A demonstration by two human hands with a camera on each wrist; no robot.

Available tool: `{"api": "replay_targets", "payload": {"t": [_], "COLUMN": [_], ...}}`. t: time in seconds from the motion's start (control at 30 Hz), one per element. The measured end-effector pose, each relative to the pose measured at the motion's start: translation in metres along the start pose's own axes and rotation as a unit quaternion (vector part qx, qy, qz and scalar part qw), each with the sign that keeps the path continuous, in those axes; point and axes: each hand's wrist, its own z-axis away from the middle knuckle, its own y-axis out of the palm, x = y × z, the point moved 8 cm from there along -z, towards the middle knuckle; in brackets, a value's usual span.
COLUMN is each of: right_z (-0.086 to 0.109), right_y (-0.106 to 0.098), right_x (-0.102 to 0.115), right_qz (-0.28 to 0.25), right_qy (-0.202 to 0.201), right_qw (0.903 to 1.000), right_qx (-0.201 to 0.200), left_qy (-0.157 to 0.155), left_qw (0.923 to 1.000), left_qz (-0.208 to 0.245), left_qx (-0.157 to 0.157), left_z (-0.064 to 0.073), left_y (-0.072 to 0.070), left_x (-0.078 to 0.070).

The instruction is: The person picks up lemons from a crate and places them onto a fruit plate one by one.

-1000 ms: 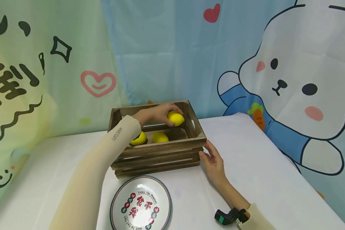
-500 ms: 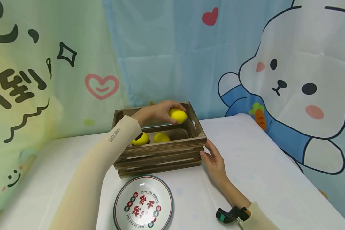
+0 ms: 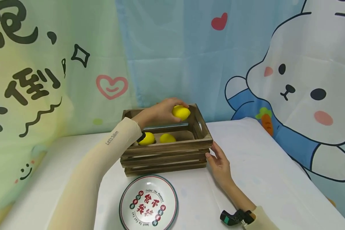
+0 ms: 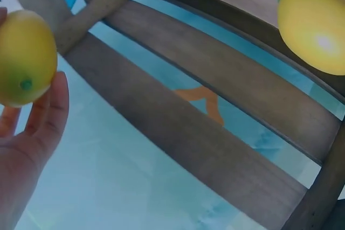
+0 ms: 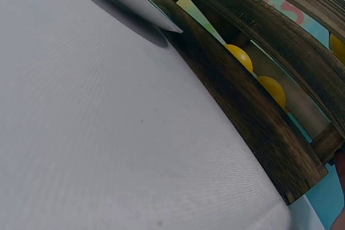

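Note:
My left hand [image 3: 163, 112] grips a yellow lemon [image 3: 181, 112] above the back right part of a brown slatted wooden crate [image 3: 166, 148]. In the left wrist view, the fingers curl round this lemon [image 4: 27, 60] beside the crate's upper slat. Two more lemons lie on the crate's floor: one [image 3: 167, 138] near the middle, the other [image 3: 147, 139] partly behind my left wrist. At the front right corner of the crate, my right hand [image 3: 222, 167] holds on, thumb at the front and fingers along the side. Its fingertips are partly hidden.
A round white plate [image 3: 149, 204] with red print and a green rim lies on the white tablecloth [image 3: 256, 159] in front of the crate. Behind the table hangs a printed cartoon curtain [image 3: 172, 64].
The left hand has raised the lemon a little higher within the crate's opening. The right hand stays at the crate's corner. The head view has shifted slightly, moving the scene rightward.

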Motion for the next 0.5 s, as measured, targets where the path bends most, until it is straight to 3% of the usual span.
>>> {"api": "replay_targets", "payload": {"t": [0.3,0.5], "right_z": [0.001,0.001], "right_y": [-0.002,-0.001], "right_x": [-0.005,-0.008], "right_qz": [0.009,0.018], "right_qy": [0.036,0.055], "right_qw": [0.9993,0.9982], "right_qx": [-0.008,-0.014], "left_qy": [0.026,0.035], "left_qw": [0.9986,0.9970], "left_qz": [-0.037,-0.053], "left_qx": [-0.025,-0.045], "left_z": [0.010,0.025], "left_y": [-0.008,-0.008], "left_x": [-0.023,-0.037]}}
